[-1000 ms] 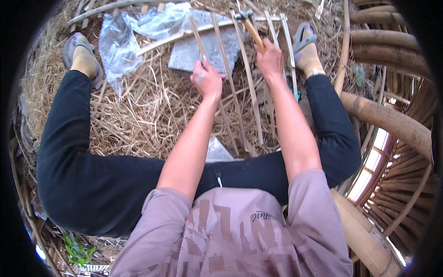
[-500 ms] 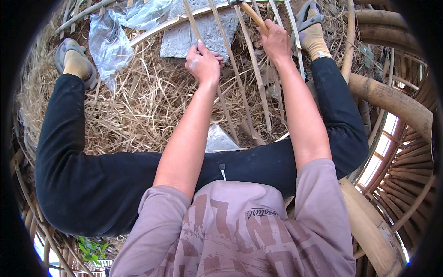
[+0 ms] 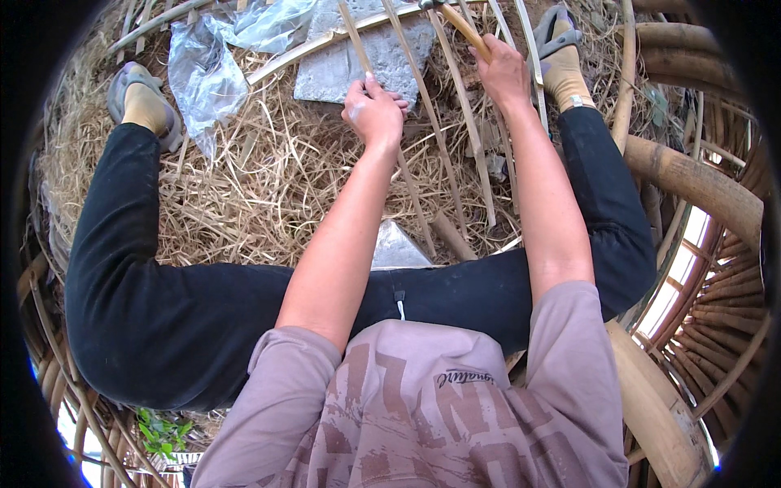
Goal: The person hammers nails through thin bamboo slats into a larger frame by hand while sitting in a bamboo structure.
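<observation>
The hammer [image 3: 465, 32] slants more than a second ago, clasped in the right grip [image 3: 504, 73]; the left grip [image 3: 374, 112] pinches a slat [image 3: 354, 37] over the slab [image 3: 324, 80]. Slack pinching could let it slip.

The right hand [image 3: 506, 75] has shifted farther right of the slab [image 3: 325, 79], and the hammer [image 3: 464, 32] in it slants more toward the slab's right.
</observation>
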Available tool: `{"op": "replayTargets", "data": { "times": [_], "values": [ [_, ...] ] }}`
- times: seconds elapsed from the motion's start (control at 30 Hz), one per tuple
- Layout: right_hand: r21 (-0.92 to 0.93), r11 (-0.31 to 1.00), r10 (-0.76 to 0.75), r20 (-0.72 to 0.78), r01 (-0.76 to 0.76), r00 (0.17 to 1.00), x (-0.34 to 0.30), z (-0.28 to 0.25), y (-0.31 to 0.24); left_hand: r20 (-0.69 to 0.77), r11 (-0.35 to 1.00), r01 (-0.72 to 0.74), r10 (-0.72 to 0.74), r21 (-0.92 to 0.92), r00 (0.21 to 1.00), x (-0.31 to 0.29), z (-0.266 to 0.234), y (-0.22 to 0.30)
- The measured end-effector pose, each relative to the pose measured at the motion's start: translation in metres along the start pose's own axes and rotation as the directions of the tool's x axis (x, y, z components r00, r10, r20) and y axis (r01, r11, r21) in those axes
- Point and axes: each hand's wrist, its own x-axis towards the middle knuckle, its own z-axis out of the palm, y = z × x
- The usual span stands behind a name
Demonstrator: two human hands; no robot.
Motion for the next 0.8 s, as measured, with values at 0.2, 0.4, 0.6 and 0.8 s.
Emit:
{"op": "replayTargets", "data": {
  "times": [0.2,0.4,0.6,0.8],
  "values": [
    [-0.009,0.999,0.054,0.059,-0.054,0.997,-0.009,-0.003,-0.002,-0.016,0.999,0.043,-0.043,-0.006,0.999,-0.005,0.0,-0.005],
    [0.024,1.0,-0.002,0.044,0.001,0.999,-0.001,0.002,0.009,0.043,0.997,0.072,-0.072,0.004,0.997,0.002,0.001,-0.007],
    [0.0,0.999,0.05,0.097,-0.05,0.994,-0.001,-0.002,0.008,0.057,0.997,0.074,-0.075,0.02,0.996,-0.002,0.002,-0.005],
    [-0.026,1.0,0.02,0.069,-0.018,0.997,0.0,0.001,0.012,0.034,0.999,0.037,-0.038,0.04,0.999,-0.005,0.003,-0.006]
  ]
}}
